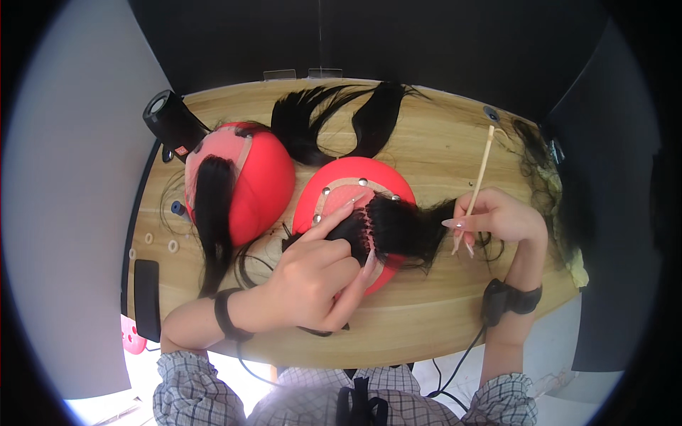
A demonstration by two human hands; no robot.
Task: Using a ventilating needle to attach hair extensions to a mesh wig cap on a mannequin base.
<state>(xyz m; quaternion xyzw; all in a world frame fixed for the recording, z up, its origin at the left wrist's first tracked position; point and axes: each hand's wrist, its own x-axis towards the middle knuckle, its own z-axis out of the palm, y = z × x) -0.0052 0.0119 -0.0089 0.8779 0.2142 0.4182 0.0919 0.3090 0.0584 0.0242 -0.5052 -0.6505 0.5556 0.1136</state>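
A red dome-shaped head form (310, 193) stands in the middle, with a pink mesh wig cap (341, 197) pinned to it by silver pins. Black hair (398, 226) is attached to the mesh and split by a narrow parting; its loose ends run rightward. My left hand (312, 277) lies over the form, index finger and thumb spread and pressing along the parting, its other fingers bent. To the right, my right hand (501, 216) pinches a thin light wooden stick (482, 170), slanted upward, its fingertips close to the hair's loose ends.
A second red form (266, 188) with mesh and hair stands at left, beside a black cylindrical speaker (169, 122). Black hair bundles (376, 121) lie behind. A black phone-like slab (147, 298) rests near the left edge. Loose hair (543, 188) trails along the right. Dark panels enclose the wooden table (426, 326).
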